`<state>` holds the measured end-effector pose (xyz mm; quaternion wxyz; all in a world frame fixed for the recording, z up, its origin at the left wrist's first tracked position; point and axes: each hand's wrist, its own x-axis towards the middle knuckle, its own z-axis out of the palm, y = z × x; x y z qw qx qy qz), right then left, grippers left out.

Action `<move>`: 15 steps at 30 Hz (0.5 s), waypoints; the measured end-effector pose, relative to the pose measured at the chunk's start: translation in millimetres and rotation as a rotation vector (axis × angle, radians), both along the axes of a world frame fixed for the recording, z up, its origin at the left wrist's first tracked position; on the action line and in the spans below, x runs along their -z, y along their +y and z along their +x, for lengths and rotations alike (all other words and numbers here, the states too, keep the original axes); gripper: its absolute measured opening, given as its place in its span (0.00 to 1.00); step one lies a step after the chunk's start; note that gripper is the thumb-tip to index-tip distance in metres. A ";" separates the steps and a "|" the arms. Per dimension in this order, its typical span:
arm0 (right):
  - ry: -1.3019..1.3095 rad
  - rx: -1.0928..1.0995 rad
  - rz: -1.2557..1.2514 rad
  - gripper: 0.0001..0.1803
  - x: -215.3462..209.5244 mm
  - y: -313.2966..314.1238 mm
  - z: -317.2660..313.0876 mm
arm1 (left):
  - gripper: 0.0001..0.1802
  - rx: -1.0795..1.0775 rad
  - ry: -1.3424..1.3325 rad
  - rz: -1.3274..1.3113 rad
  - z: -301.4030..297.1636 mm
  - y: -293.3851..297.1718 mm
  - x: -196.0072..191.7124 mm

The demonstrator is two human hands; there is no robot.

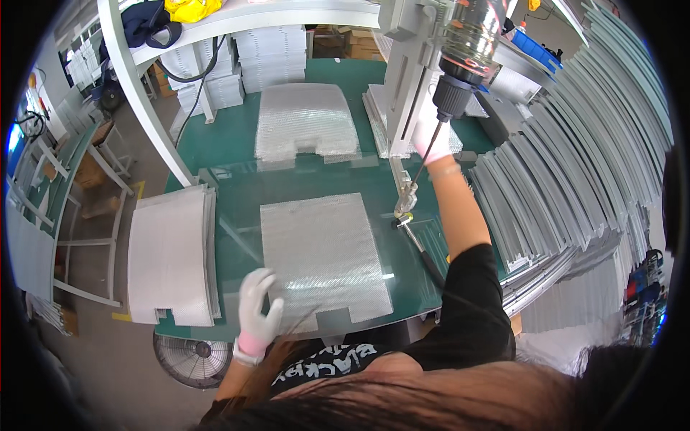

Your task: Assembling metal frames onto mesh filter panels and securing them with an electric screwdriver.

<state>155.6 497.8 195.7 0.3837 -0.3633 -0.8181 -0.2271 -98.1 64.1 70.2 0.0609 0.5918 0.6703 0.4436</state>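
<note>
A silvery, finely textured sheet (320, 251) with a notch in its near edge lies flat on the green table in front of me. At its near left edge is my left hand (259, 312) in a white glove, thumb and fingers apart, holding nothing. My right arm reaches far forward to a pale upright metal post (413, 93). The gloved right hand (431, 136) is beside that post, partly hidden, and its fingers do not show. Over that arm hangs a tool with a clear body, black collar (453, 95) and long thin rod. A small hammer (424, 251) lies right of the sheet.
Similar silvery sheets (307, 118) are stacked farther back on the table. White sheets (169, 258) are piled at the left edge. Many grey panels (568, 165) crowd the right side. A white frame leg (147, 100) rises at left, and a floor fan (198, 355) stands below.
</note>
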 end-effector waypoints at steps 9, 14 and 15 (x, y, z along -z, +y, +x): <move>-0.397 -0.579 -0.108 0.25 47.3 -320.4 -28.0 | 0.27 0.226 -0.971 0.390 90.5 51.0 -57.3; 0.047 -0.178 -0.472 0.41 33.8 -329.8 24.5 | 0.30 0.068 -1.105 0.218 42.3 0.7 -29.9; 0.142 -0.175 -0.635 0.43 36.4 -323.2 35.9 | 0.31 0.042 -1.060 0.109 36.7 -7.8 -31.1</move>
